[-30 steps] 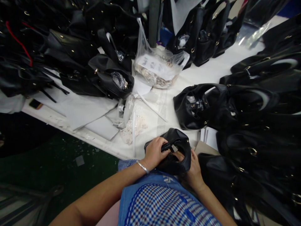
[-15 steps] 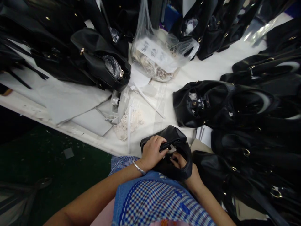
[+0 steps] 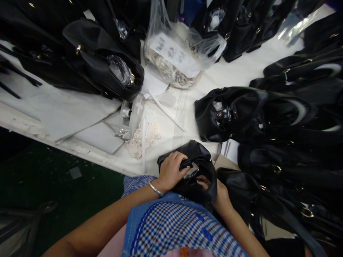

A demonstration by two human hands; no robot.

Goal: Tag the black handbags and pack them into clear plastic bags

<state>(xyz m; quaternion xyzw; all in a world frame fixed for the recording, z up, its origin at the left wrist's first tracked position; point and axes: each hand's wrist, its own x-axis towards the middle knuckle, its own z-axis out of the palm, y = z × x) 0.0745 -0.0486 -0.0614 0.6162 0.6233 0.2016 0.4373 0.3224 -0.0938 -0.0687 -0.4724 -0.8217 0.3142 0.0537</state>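
A black handbag [image 3: 197, 150] lies at the table's near edge, against my apron, with its mouth facing up. My left hand [image 3: 173, 171] grips the far-left rim of the mouth, thumb and fingers closed on the black flap by a small gold-coloured fitting. My right hand [image 3: 222, 199] comes in from the right, past the bag's handle. Its curled fingers show inside the mouth, and what they hold, if anything, is hidden. Something pale and shiny shows inside the bag near my left thumb.
A clear plastic bag [image 3: 174, 57] with a handwritten label stands beyond. A tape dispenser [image 3: 130, 116], a white stick [image 3: 144, 146] and patterned pieces [image 3: 135, 142] lie to the left. Several black handbags [image 3: 211, 117] line the right and back. A dark green floor [image 3: 61, 178] shows at lower left.
My right fingers have gone deeper into the handbag and show less. My left hand keeps its grip on the rim. The whole view has shifted slightly.
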